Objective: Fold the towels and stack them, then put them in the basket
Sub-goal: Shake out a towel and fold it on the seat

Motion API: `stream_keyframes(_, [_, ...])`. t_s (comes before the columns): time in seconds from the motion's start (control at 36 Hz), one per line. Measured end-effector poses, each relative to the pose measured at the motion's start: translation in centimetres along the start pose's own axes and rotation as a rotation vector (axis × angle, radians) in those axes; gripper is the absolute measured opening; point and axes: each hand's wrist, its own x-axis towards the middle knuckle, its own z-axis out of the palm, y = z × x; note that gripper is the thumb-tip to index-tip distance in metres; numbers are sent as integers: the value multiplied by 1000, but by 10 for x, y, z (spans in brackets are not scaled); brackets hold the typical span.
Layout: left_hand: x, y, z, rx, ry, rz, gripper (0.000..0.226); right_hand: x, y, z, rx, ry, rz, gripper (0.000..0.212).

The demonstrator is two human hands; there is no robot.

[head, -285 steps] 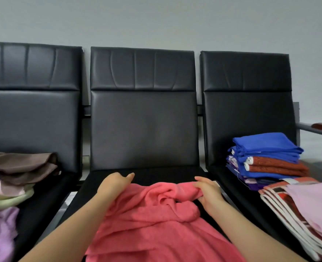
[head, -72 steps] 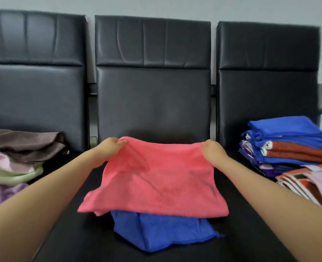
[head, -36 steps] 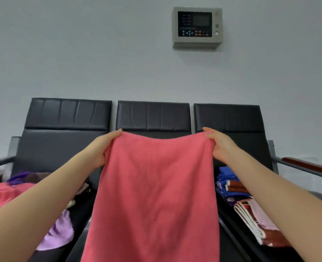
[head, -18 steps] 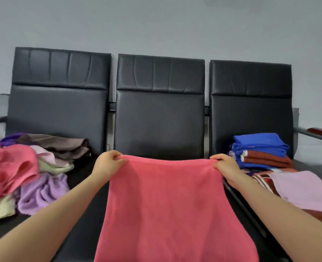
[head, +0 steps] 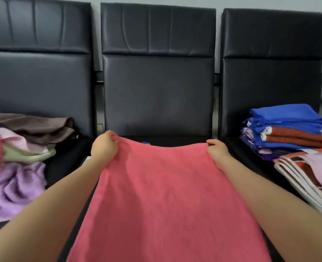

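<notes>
Pinching the far corners of the red towel (head: 164,195), the left hand (head: 104,146) and right hand (head: 216,152) held it taut over the middle seat (head: 175,141), likely to lay it flat for folding.

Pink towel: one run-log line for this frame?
stage: spreading to fold | pink towel: held flat over middle seat | left hand: grips far left corner | right hand: grips far right corner | basket: not in view

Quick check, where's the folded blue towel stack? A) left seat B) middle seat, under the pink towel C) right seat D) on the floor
C: the folded blue towel stack sits on the right seat, while both hands grip the pink towel over the middle seat.
</notes>
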Motion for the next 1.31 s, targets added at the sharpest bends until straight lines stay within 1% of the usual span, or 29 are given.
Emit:
stream_keyframes(0.06, [0,-6,7,68,-78,-27,30,0,2,6,-72,-30,-6,44])
stream_keyframes(0.11, [-4,-7,10,144,-192,-76,47,-4,-3,8,-101,-62,-20,48])
stream_keyframes(0.17, [-14,-4,7,214,-250,-103,61,-11,-9,3,-181,-116,-31,55])
stream_keyframes(0.25, [-27,1,-2,269,-185,-48,61,-25,-17,-13,-457,-152,-61,63])
stream_keyframes(0.31, [-38,9,-14,246,-165,-11,57,-39,-21,-29,-566,-168,-108,64])
stream_keyframes(0.36, [-51,20,-25,169,-190,7,52,-54,-23,-45,-564,-203,-119,63])
stream_keyframes(0.44, [-78,40,-40,62,-265,89,44,-84,-26,-71,-515,-239,-99,56])
stream_keyframes(0.47, [-86,47,-42,15,-283,117,42,-90,-26,-76,-487,-245,-87,52])
stream_keyframes(0.53, [-117,63,-47,-81,-339,174,28,-114,-23,-90,-448,-247,-74,43])
stream_keyframes(0.58, [-147,74,-47,-127,-393,232,19,-134,-18,-100,-461,-227,-79,34])
stream_keyframes(0.67, [-182,76,-42,-66,-458,337,19,-159,-7,-114,-459,-218,-37,27])
stream_keyframes(0.78, [-209,73,-42,6,-504,401,17,-184,9,-130,-423,-290,57,17])
stream_keyframes(0.83, [-219,69,-45,22,-516,420,16,-196,15,-135,-365,-312,40,15])
stream_keyframes(0.89, [-224,64,-45,36,-535,438,15,-205,19,-138,-346,-334,17,18])
stream_keyframes(0.92, [-226,62,-46,39,-550,447,17,-207,20,-137,-349,-340,11,22])
stream_keyframes(0.94, [-229,61,-46,42,-563,463,23,-209,21,-137,-364,-337,2,27])
stream_keyframes(1.03, [-236,59,-48,50,-578,509,65,-211,19,-133,-475,-297,-34,38])
stream_keyframes(1.06, [-239,59,-48,47,-580,520,72,-212,18,-132,-507,-290,-32,42])
stream_keyframes(1.11, [-245,58,-47,36,-581,528,77,-214,15,-130,-544,-304,-21,45])
stream_keyframes(1.17, [-249,56,-45,40,-563,542,76,-213,12,-130,-524,-356,-16,36])
stream_keyframes(1.22, [-252,50,-42,58,-540,546,73,-214,9,-130,-451,-400,-52,25])
stream_keyframes(1.31, [-258,41,-40,75,-513,558,69,-217,6,-127,-367,-431,-147,30])
